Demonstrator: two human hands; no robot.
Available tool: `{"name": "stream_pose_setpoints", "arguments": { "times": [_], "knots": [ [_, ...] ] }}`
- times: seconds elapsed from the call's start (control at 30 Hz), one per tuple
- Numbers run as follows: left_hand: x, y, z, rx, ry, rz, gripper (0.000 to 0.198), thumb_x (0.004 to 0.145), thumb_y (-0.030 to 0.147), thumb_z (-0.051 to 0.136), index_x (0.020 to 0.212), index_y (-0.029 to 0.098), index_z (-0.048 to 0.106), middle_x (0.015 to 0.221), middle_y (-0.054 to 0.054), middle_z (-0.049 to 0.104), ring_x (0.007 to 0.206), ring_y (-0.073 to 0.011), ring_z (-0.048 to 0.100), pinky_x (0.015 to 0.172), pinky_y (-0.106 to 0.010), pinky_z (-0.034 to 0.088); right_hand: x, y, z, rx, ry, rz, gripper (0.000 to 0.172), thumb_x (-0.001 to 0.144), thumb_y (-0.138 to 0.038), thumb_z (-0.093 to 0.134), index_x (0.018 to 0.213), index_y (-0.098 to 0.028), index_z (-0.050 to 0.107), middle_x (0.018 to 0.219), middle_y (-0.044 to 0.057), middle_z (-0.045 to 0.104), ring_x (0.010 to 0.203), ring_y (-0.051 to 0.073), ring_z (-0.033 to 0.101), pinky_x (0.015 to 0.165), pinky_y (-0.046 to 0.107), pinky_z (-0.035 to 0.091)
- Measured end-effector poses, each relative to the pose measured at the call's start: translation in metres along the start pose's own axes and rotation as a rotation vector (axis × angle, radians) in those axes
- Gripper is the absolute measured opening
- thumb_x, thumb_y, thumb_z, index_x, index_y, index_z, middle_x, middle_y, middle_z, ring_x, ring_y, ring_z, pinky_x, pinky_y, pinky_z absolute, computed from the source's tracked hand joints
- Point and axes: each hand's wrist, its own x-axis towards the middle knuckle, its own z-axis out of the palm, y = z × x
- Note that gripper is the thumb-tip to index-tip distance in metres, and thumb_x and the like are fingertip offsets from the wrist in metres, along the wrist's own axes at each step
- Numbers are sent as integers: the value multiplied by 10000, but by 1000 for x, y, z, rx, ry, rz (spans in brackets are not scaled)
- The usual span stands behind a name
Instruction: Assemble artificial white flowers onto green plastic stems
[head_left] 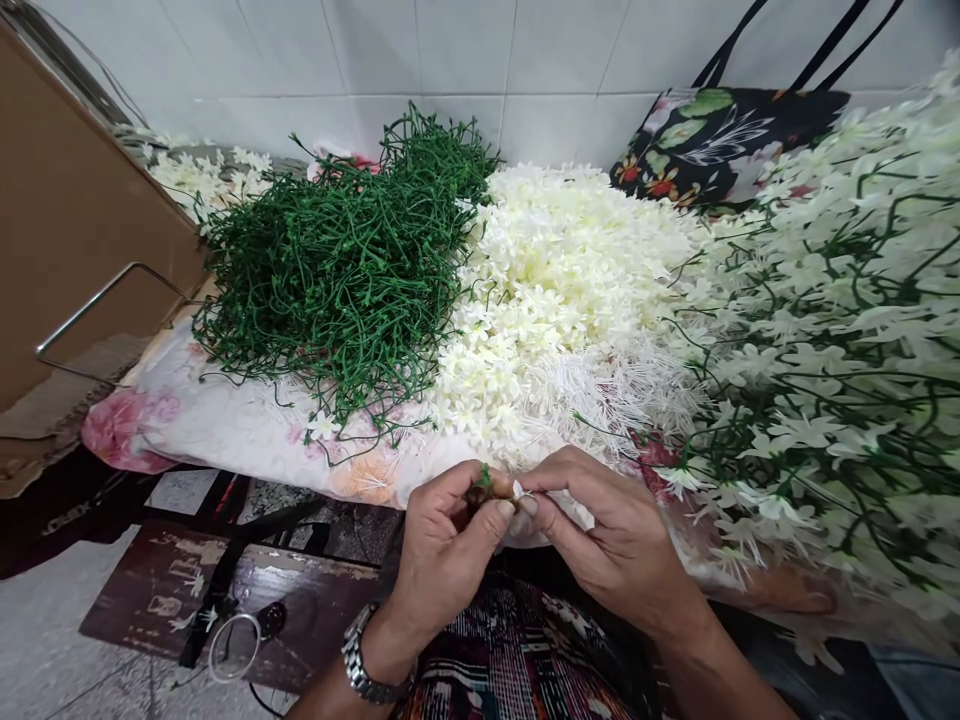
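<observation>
Both hands meet at the near edge of the cloth-covered surface (247, 445). My left hand (450, 540) pinches a small green stem (485, 480) between thumb and forefinger. Fingertips of my right hand (600, 530) close on a small white flower piece (519, 489), almost touching the left fingertips. Beyond them lies a tangled heap of green stems (337, 270), with a pile of loose white blossoms (555, 270) to its right. Thin white stamens (622, 390) are scattered in front of the blossoms. Assembled white flowers on green stems (825, 400) fill the right side.
A black floral bag (720, 145) leans on the tiled wall (420, 50) at the back right. Cardboard (90, 230) and a bent metal rod (90, 310) stand at the left. Below is a dark wooden board (300, 600) with a clear ring (235, 648).
</observation>
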Motion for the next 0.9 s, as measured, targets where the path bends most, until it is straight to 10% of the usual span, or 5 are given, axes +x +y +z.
{"name": "stream_pose_setpoints", "arguments": {
  "times": [0.63,0.9],
  "knots": [
    [0,20,-5,639,-222,283,300,842,125,428,585,161,577,526,6,442,515,-121,403,497,-247,322,13,-13,-21,-131,-129,-89,105,850,-97,503,824,-175,570,714,26,572,680,141,516,612,282,414],
    [1,10,-1,393,-64,92,155,764,145,521,684,154,653,573,-6,571,528,-129,496,520,-237,398,13,-10,-22,-225,-157,-146,161,856,-109,463,766,-162,585,676,37,573,651,153,492,607,301,386]
  ]
}}
